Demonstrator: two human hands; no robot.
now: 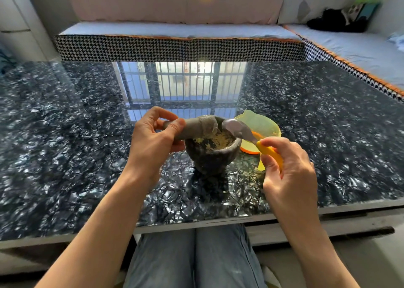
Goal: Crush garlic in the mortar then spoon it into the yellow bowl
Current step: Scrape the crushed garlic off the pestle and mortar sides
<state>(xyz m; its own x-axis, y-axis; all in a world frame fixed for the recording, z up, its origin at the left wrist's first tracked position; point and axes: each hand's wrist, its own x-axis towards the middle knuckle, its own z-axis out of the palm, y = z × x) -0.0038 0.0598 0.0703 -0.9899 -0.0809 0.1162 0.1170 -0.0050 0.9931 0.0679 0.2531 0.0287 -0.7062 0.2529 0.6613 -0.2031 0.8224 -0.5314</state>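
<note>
Crushed garlic (218,138) sits in the mortar (213,154); spooning looks next.
Left hand (154,139) grips the pestle (192,127), lying sideways across the rim. Right hand (284,167) pinches the spoon (242,131), bowl just above the garlic. Yellow bowl (260,123) touches the mortar's far right.

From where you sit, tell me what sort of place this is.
Likely a home living room, not a kitchen: a cushioned sofa runs behind a low glossy table, and barred windows reflect in its top. The mortar stands on it.
</note>
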